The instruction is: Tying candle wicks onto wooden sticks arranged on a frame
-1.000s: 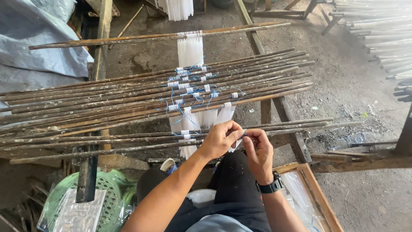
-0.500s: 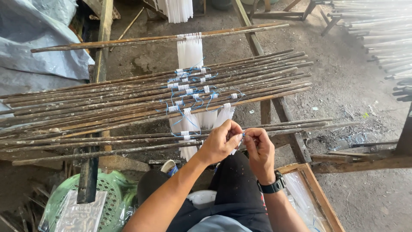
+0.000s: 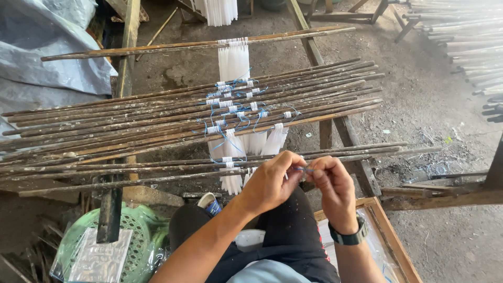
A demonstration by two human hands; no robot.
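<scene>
Both hands meet over the nearest thin wooden stick of a rack of long brown sticks. My left hand and my right hand pinch a short piece of blue string between their fingertips, right at the stick. Bunches of white candles hang from the sticks, tied on with blue string and white wicks. One bunch hangs from a far stick. A black watch sits on my right wrist.
A green plastic basket with clear plastic bags stands at lower left. A wooden-framed tray lies at lower right. Grey tarpaulin covers the upper left. More pale sticks lie at upper right on the dirt floor.
The hands have stayed at the near stick, with the fingers working closer together around the blue string. The view has shifted slightly.
</scene>
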